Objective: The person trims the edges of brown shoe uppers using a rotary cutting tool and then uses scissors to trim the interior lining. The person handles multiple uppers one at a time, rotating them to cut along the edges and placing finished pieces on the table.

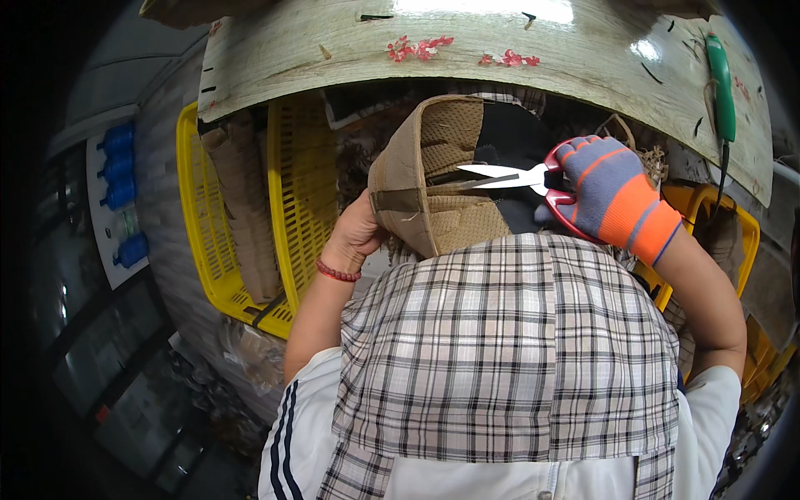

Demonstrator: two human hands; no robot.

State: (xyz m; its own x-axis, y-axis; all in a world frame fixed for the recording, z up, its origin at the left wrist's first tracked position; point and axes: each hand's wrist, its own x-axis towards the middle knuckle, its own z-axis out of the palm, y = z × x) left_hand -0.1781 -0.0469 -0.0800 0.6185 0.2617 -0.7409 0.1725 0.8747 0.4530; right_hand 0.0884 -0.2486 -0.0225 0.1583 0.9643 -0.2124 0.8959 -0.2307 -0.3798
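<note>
My left hand point(358, 235), bare with a red bead bracelet at the wrist, grips the left edge of a tan mesh shoe upper point(437, 158) with a black lining. My right hand point(612, 190) wears a purple and orange glove and holds red-handled scissors point(510, 176). The silver blades point left and lie across the middle of the upper, only slightly apart. The shoe upper is held up in front of me, above a plaid cloth point(508, 350) that covers my lap.
A worn wooden table point(500, 58) curves across the top, with red scraps point(421, 46) and a green-handled tool point(721, 83) on it. Yellow plastic crates point(300, 183) of tan pieces stand under it at left; another yellow crate point(712, 207) is at right. Blue bottles point(121, 192) line the far left.
</note>
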